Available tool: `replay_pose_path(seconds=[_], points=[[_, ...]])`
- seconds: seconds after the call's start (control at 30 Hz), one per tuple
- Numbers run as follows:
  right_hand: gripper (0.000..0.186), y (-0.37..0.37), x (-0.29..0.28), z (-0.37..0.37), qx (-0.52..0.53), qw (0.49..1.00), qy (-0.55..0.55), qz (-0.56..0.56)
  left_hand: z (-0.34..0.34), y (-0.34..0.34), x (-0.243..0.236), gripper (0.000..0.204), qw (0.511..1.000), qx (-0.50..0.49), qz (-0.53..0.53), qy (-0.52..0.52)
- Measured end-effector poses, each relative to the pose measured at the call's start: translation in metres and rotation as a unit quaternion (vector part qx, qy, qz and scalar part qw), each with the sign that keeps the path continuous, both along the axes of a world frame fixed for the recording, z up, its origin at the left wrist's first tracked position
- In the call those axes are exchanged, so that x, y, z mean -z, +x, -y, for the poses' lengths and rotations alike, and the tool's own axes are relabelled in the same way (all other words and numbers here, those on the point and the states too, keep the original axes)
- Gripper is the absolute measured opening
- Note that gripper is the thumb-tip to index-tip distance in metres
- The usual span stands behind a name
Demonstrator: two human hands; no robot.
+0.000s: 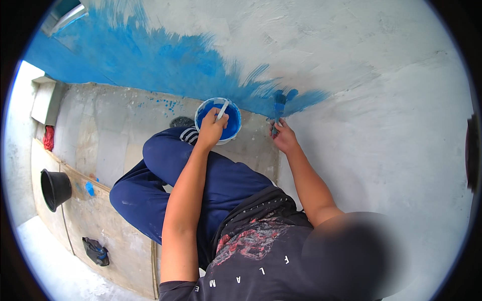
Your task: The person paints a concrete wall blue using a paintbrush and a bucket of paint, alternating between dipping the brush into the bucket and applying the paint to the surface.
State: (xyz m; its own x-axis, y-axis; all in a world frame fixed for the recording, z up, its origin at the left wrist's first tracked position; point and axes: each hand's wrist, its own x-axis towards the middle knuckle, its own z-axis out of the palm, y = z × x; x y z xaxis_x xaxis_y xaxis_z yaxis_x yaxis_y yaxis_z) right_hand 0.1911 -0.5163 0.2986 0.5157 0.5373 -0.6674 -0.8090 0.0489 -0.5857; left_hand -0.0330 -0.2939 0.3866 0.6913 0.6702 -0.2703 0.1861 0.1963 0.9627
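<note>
My right hand [283, 135] is closed round the handle of a paintbrush [279, 103], whose blue-coated bristles point up against the wall, low down near the corner. Wet blue paint [165, 60] spreads from there to the left in ragged strokes. My left hand [213, 126] is closed over a white bucket [238, 118] of blue paint, gripping a white strip [223, 109] that looks like its handle. The lower end of that strip is hidden in my fingers. The bucket is in front of my bent knees, close to the wall's foot.
Bare grey wall [381, 115] rises at the right. Blue drips dot the floor [115, 115] along the painted wall. Farther left are a black bucket [56, 189], a dark crumpled bag [95, 252] and a red cloth-like thing [48, 138]. A dark shoe [182, 122] shows beside the paint bucket.
</note>
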Motion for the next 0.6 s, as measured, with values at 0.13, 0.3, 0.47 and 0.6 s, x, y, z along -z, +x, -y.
replay_pose_path(seconds=[0.13, 0.3, 0.47, 0.6], points=[[0.039, 0.013, 0.044, 0.029, -0.018, 0.994, -0.095, -0.049, 0.006, 0.004, -0.001, 0.019, 0.998, 0.016, -0.037, 0.039], [0.035, 0.044, 0.069, 0.034, 0.034, 0.993, -0.104, -0.044, 0.011, 0.015, -0.009, 0.027, 0.995, 0.028, -0.078, 0.057], [0.025, 0.031, 0.001, -0.004, 0.067, 0.996, -0.017, -0.063, 0.003, 0.003, 0.022, 0.036, 0.991, 0.006, -0.126, 0.049], [0.027, 0.013, -0.088, 0.007, 0.097, 0.992, 0.081, 0.0, 0.01, 0.007, 0.021, 0.041, 0.981, 0.034, -0.161, 0.101]])
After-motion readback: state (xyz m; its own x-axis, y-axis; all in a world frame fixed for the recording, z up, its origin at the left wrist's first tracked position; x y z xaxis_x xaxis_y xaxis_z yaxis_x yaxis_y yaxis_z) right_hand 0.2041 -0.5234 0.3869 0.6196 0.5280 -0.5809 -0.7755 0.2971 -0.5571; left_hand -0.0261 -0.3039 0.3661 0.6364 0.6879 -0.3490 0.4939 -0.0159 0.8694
